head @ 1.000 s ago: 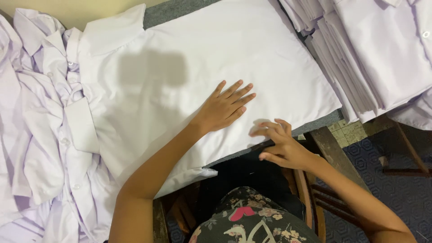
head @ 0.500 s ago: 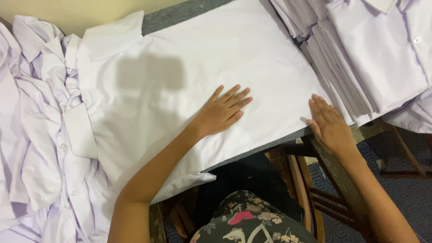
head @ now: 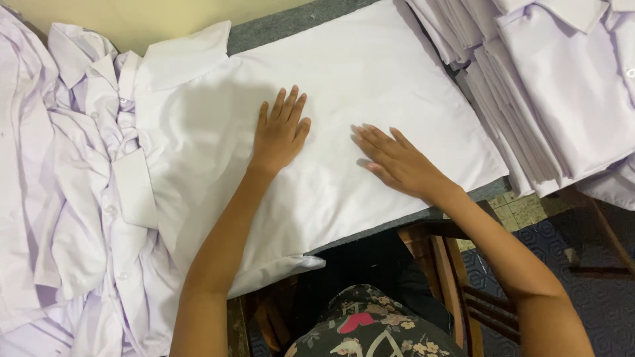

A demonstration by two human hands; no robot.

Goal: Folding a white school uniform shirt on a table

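— What has moved?
— The right hand came up from the near edge onto the white shirt; the left hand slid farther up.
— Fingers?
— Both flat, spread, gripping nothing. The shirt lies mid-surface, folded stack right, loose shirts left.

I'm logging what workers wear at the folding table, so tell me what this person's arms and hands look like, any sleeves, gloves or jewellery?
Both forearms are bare up to the edge of the picture, with no sleeves in view. The left hand and the right hand wear no gloves, and no rings, bracelets or watch show. The fingers are slim with short nails. Lower down, a dark floral-print garment covers the lap.
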